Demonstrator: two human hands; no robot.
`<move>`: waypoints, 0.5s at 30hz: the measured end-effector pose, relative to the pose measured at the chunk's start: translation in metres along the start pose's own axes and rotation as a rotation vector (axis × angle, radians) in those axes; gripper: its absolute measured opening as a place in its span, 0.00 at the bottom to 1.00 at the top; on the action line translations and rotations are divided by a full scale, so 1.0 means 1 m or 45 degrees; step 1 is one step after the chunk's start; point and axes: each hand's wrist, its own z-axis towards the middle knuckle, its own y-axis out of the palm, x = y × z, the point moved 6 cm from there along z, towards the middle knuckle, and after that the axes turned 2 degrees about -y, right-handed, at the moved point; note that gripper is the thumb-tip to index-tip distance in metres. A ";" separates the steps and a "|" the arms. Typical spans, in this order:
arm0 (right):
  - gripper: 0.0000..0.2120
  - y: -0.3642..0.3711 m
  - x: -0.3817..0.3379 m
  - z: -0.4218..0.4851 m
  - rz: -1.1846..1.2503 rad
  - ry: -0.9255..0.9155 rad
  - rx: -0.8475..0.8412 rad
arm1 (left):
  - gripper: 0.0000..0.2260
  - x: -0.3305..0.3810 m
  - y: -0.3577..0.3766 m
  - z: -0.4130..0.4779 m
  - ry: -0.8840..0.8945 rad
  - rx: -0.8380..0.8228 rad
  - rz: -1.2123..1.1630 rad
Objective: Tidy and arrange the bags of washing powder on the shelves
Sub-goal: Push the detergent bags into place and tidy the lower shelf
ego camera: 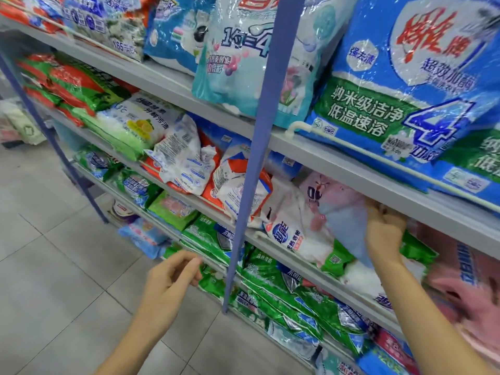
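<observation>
grasping the pink bag with the right hand; left hand hangs loosely curled, empty.

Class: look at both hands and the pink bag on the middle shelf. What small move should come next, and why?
Probably bring the left hand up under the pink bag and ease it back. The right hand grips its upper part, the bag seems to hang past the shelf edge, and the left hand holds nothing.

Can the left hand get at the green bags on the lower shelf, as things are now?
Probably yes: the left hand hovers empty right before the green bags, with nothing between them; the blue post stands further right.
</observation>
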 end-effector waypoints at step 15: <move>0.31 -0.117 -0.024 -0.069 0.535 0.183 0.019 | 0.48 0.042 0.188 0.003 -0.238 -0.857 -0.410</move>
